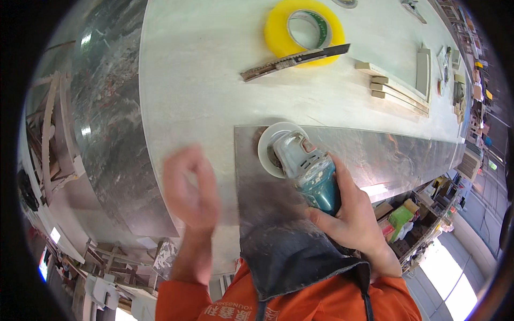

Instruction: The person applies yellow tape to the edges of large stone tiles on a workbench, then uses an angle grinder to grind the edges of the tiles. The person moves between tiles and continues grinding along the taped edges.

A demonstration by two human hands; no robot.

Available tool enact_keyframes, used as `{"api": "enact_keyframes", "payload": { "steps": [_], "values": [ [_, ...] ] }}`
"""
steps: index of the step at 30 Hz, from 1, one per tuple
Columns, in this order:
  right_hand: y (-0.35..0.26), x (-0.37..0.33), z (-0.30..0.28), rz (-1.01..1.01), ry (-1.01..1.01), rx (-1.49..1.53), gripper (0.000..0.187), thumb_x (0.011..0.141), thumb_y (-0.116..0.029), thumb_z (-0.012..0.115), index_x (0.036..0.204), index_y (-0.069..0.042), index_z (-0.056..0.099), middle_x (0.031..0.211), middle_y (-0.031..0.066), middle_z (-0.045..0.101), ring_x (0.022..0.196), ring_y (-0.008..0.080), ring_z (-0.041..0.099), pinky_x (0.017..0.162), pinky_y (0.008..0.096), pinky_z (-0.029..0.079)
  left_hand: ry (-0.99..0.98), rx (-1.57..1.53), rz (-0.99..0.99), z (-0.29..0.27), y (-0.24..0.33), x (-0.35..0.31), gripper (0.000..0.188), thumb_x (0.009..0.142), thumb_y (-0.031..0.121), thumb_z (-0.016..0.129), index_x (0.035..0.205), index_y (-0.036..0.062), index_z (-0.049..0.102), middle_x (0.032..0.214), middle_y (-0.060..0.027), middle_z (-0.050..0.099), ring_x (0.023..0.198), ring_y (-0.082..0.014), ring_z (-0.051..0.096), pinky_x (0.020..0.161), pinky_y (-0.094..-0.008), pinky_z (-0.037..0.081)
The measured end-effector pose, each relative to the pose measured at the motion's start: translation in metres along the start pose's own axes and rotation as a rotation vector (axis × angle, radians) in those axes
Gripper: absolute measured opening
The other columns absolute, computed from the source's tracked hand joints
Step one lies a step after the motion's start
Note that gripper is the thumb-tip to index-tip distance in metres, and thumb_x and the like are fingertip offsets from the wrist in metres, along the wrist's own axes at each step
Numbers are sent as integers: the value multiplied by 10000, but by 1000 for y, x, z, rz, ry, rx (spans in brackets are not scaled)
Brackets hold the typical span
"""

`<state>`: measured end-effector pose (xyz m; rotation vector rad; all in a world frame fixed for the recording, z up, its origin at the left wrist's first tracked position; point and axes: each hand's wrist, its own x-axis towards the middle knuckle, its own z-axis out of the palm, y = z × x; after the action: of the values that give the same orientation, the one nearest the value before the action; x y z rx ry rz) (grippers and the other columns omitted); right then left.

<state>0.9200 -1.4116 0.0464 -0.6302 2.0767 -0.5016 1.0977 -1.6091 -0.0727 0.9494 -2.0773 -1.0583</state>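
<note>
My right hand (353,214) is closed round the teal body of an angle grinder (316,184). The grinder's white round disc (278,144) rests over the near-left corner of a dark grey, stone-patterned slab (353,152). To the left, my left hand (190,187) hovers above the pale tabletop, apart from the grinder. Its fingers look curled but are smeared by motion, and no object shows in them. Beyond the disc, a box cutter (294,61) lies with one end over a roll of yellow tape (276,32).
Several pale strips (399,93) lie at the right on the pale tabletop (193,69). Another dark slab (110,107) runs along the left. A shelf with boxes and a green package (401,218) stands at the lower right. My black apron (300,262) hangs against the near slab.
</note>
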Motion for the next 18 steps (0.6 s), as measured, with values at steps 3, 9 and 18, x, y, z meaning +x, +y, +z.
{"api": "enact_keyframes", "payload": {
  "steps": [3, 9, 18],
  "values": [
    [-3, 8, 4, 0, -20, -7, 968, 822, -245, 822, 1595, -3, 293, 1145, 332, 672, 1022, 510, 694, 864, 499, 564, -159, -114, 0, 12, 15, -72, 115, 917, -25, 622, 1021, -21, 670, 966, -151, 686, 843, -293, 633, 786, -360, 514],
    [-22, 24, 6, 109, -122, 20, 991, 787, -187, 842, 1598, -15, 299, 1316, 293, 646, 1239, 450, 658, 1034, 439, 518, -325, -293, 39, 39, 15, -121, 241, 783, -30, 731, 1010, 47, 707, 942, -102, 697, 822, -288, 660, 741, -380, 541],
    [-30, 39, 7, 43, -185, 21, 991, 817, -221, 839, 1609, -23, 277, 1271, 306, 655, 1158, 486, 680, 972, 461, 548, -392, -167, 108, 43, 10, -128, 350, 696, 40, 774, 1039, 100, 747, 982, -60, 694, 867, -266, 665, 788, -390, 537]
  ]
}}
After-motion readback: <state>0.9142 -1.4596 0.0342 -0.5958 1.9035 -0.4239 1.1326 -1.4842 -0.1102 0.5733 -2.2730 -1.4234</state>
